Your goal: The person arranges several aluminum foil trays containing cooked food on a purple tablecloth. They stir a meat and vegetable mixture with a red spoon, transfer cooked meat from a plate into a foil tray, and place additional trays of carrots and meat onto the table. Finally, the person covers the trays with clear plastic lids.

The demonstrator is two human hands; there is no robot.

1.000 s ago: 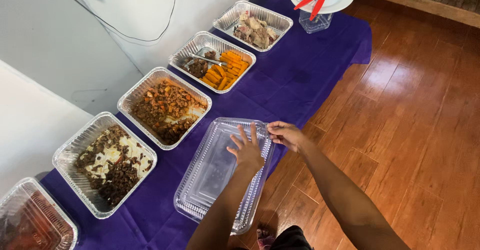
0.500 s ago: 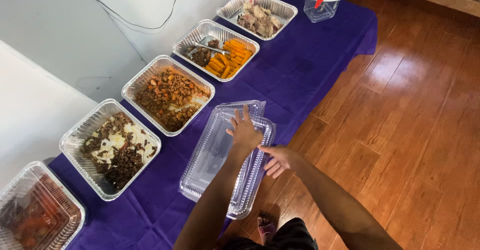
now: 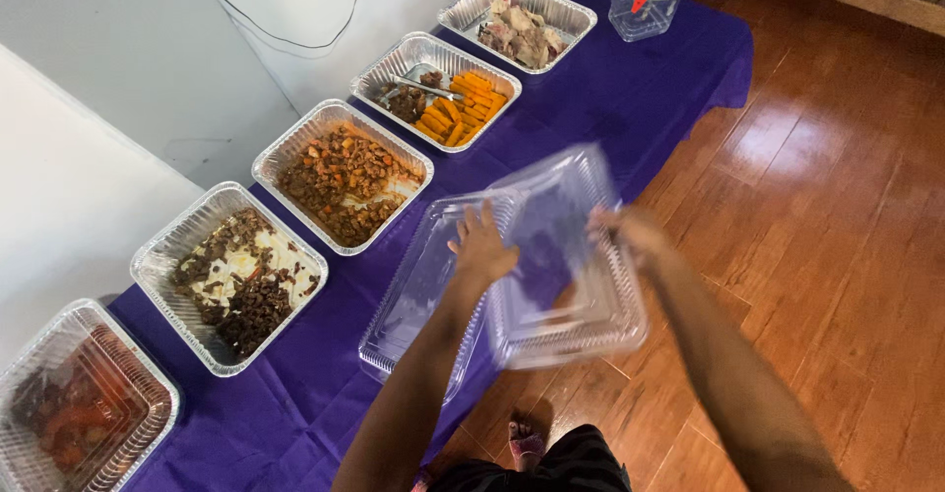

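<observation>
While the right hand [image 3: 630, 231] grips one clear plastic lid [image 3: 566, 266] by its far-right edge and holds it tilted up off the stack, the left hand [image 3: 482, 246] lies flat, fingers spread, on the second clear lid [image 3: 418, 285] below it. Lifted lid: motion-blurred, near end low over the surface edge, far end raised, overhanging the wooden floor [image 3: 837, 207] on the right. Long axis runs roughly near-to-far, same as the lower lid. Lower lid lies flat on the purple-clothed surface [image 3: 591, 108], near its front edge, just right of the row of foil trays.

Key relation: lifted lid sits right of and above the lower one, overlapping it along the left hand's side; the right hand is the one carrying it, the left only presses down. Right fingers blurred, so exact grip is hard to read, but closed on the rim. Both forearms reach in from bottom of frame, left one straight, right one angled in from the right.

Nearest uncovered tray: foil tray of browned meat and rice [image 3: 343, 174], up-left of the left hand; another foil tray with dark meat over white [image 3: 234, 276] lies left.
</observation>
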